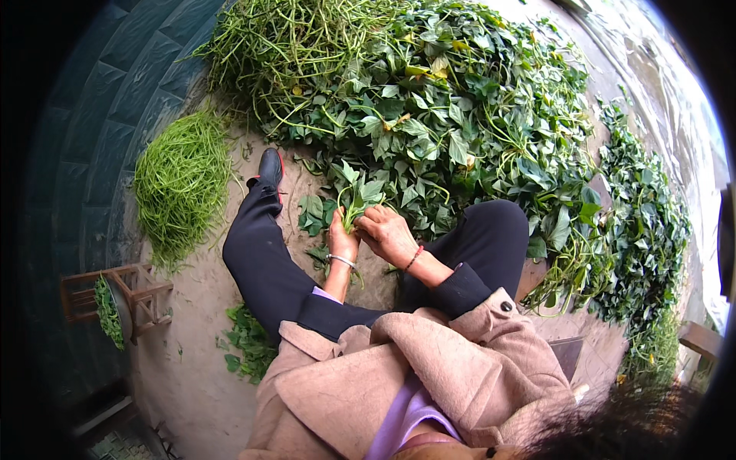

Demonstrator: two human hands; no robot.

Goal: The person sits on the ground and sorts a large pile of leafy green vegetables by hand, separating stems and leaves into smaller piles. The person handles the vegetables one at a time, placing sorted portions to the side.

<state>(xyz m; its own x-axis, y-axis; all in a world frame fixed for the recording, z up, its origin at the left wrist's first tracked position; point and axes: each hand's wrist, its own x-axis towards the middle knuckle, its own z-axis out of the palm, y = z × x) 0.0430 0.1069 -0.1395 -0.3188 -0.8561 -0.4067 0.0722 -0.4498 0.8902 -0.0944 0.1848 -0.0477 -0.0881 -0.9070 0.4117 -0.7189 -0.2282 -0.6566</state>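
My left hand (343,241) is closed around a small bunch of green leafy stems (357,192), with the leaves sticking up above the fingers. Right beside it, my right hand (386,231) pinches at the same bunch, fingers bent against the stems. Both hands meet between my spread knees, over the ground. Just beyond them lies a big heap of leafy green vines (460,115). The stem ends inside my fingers are mostly hidden.
A pile of stripped bright green stems (184,184) lies at the left by a dark tiled wall (115,92). A tangle of long stems (291,54) tops the heap's far left. Loose leaves (251,346) lie near my left thigh. An overturned wooden stool (138,299) stands at the left.
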